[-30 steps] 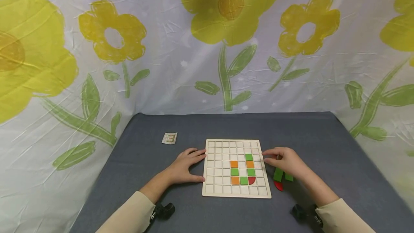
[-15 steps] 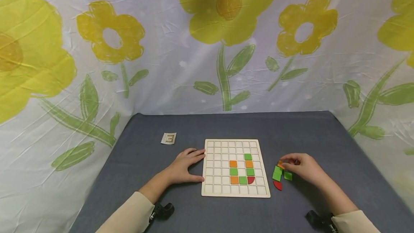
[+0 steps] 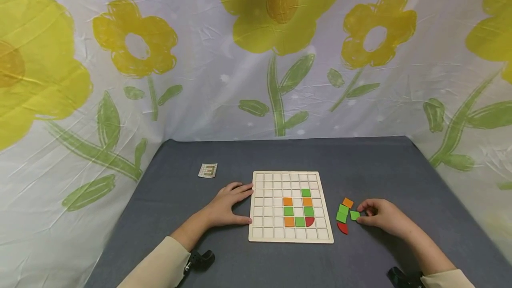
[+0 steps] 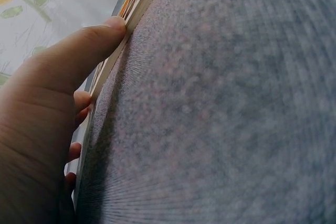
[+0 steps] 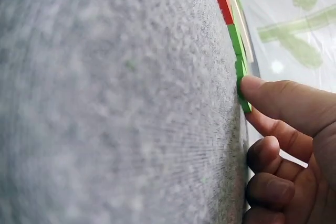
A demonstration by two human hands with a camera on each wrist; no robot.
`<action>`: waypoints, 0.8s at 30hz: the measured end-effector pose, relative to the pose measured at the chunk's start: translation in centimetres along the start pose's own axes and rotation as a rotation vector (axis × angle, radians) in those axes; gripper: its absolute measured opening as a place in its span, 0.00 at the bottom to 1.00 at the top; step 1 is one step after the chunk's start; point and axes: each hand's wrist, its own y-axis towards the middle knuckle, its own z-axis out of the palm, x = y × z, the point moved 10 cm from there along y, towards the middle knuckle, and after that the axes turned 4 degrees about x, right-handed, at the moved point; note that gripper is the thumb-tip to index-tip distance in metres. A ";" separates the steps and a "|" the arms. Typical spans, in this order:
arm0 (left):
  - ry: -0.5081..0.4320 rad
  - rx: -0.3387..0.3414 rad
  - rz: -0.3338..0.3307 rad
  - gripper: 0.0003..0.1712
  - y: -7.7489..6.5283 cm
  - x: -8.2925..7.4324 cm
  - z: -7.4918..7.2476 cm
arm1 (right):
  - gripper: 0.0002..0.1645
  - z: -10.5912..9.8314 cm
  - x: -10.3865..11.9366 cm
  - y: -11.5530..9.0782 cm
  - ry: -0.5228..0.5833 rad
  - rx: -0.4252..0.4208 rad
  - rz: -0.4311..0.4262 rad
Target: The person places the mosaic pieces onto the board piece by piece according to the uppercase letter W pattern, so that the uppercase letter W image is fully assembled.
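My left hand (image 3: 230,206) lies at the left edge of a pale wooden grid board (image 3: 262,234), thumb and fingertips against its side with the fingers spread. Orange and green square tiles and one red quarter-round tile (image 3: 310,222) sit in the board's cells. To the right of the board, my right hand (image 3: 382,217) pinches a loose green square tile (image 3: 354,215) between thumb and index finger, the tile still at table level. The right wrist view shows the thumb (image 5: 254,85) on that tile's edge and the other fingers curled.
Beside the held tile lie an orange tile (image 3: 347,202), green tiles (image 3: 342,214) and a red rounded tile (image 3: 342,228). A small card (image 3: 208,170) with a grid pattern lies at the back left. Dark cloth covers the table (image 3: 172,252); a flowered curtain (image 3: 200,79) hangs behind.
My right hand has left the board's right edge, passed over the orange tile, and moved right and toward me to the green tile. The left hand stays at the board.
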 end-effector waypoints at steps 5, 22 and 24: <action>0.003 -0.003 -0.001 0.56 0.1 0.1 0.1 | 0.16 0.1 0.2 -0.1 -0.003 0.022 -0.029; -0.006 0.004 0.006 0.54 -0.1 -0.3 -0.2 | 0.16 -0.5 1.5 -0.1 0.016 0.008 -0.065; -0.004 0.002 0.007 0.54 -0.1 -0.2 -0.2 | 0.16 -0.5 2.3 0.0 0.002 0.000 -0.073</action>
